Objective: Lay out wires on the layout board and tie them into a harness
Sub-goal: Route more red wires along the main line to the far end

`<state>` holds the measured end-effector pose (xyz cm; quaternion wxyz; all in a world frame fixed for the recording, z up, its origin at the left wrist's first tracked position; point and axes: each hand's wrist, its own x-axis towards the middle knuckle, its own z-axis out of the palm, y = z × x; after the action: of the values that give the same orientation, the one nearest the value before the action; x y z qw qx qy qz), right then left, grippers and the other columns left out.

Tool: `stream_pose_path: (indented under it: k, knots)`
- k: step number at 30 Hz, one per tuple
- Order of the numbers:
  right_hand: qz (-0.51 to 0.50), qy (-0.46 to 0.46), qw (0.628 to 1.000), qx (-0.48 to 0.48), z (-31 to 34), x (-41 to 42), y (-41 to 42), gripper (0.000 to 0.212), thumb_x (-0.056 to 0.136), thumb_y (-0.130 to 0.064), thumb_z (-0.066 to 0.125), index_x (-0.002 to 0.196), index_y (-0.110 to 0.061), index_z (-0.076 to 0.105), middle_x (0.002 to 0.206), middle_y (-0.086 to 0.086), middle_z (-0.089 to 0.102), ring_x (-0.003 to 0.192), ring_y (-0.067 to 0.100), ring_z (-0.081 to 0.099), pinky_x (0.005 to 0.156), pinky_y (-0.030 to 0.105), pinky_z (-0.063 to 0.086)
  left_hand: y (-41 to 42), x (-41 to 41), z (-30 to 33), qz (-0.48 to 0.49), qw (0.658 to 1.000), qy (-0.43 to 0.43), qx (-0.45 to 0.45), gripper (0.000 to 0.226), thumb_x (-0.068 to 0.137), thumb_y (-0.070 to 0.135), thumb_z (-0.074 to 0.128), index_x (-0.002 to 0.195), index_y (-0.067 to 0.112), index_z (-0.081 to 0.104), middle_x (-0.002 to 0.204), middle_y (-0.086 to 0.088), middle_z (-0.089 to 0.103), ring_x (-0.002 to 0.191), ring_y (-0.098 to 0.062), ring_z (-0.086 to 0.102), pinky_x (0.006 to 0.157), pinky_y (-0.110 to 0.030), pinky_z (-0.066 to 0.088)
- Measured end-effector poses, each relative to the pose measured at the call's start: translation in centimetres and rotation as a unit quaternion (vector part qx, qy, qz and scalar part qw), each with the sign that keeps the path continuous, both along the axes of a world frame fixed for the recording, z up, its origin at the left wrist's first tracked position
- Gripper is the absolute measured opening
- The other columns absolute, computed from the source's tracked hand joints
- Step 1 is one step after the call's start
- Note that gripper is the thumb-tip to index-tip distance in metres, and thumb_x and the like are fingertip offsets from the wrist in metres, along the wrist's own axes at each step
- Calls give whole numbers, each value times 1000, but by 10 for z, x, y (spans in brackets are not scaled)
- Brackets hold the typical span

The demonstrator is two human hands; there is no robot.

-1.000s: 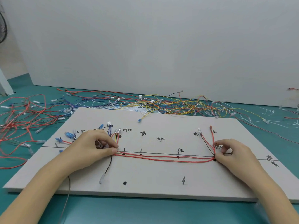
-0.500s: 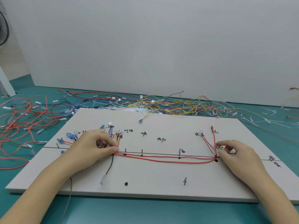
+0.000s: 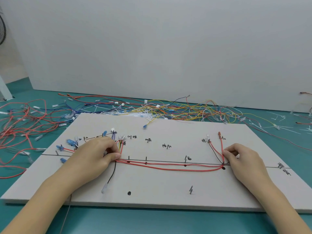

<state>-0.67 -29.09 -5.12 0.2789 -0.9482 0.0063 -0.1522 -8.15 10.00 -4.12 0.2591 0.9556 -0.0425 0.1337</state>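
White wall panel (image 3: 168,48): upright behind the work, filling the upper view. Teal table (image 3: 152,222): bears everything; its edges run out of view. Layout board (image 3: 168,186): pale, flat, under both hands, marked with a dark horizontal line, short pegs and handwritten labels too small to read. Loose wires (image 3: 177,110): a tangle of yellow, red, blue and white strands beyond the board's far edge and off to the left, individual strands not separable. Left hand (image 3: 94,159): fingers curled, thumb and forefinger pinching the left end of the red wires (image 3: 168,167); the palm hides where those strands meet the branch just above the pinch. Right hand (image 3: 241,159): fingers curled, tips pinching the same red wires at their right bend, where two strands turn up away from the grip to terminals; the exact contact is partly hidden by the fingers. Red wires: stretched between the two grips along the marked line, one strand sagging slightly below it. Black wire (image 3: 111,176): drops from the left grip toward the near edge, ending in a clear terminal. Blue connectors (image 3: 70,142): clustered beyond the left hand, partly covered by it. Fan (image 3: 2,31): cut off at the left border.
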Motion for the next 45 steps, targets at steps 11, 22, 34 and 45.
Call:
stream_pose_path:
  k: [11,22,34,45]
  knots:
    - [14,-7,1000,5,-3,-3,10,14,92,-16,61,78,-20,62,75,-13,60,75,21,55,68,36,41,9,-5,4,4,999,6,40,27,86,21,71,69,37,57,78,19,60,85,0,53,79,-36,47]
    - [32,-1,999,25,-3,5,39,13,92,-13,58,79,-15,60,76,-8,60,79,24,55,70,35,42,28,-5,6,53,998,9,33,30,83,13,73,66,35,60,76,16,63,80,-2,56,74,-36,46]
    - [55,-4,998,-4,-6,12,49,11,94,-20,57,84,-19,61,78,-13,58,81,21,55,71,34,42,46,-1,-1,91,994,1,58,30,81,18,76,63,36,60,72,20,62,79,-5,52,72,-40,46]
    - [46,-16,997,-60,14,15,24,29,73,-59,70,59,-34,64,60,-10,57,66,5,54,53,26,28,4,-5,40,23,993,102,62,12,82,51,66,90,53,57,105,25,48,115,-7,32,99,-36,34]
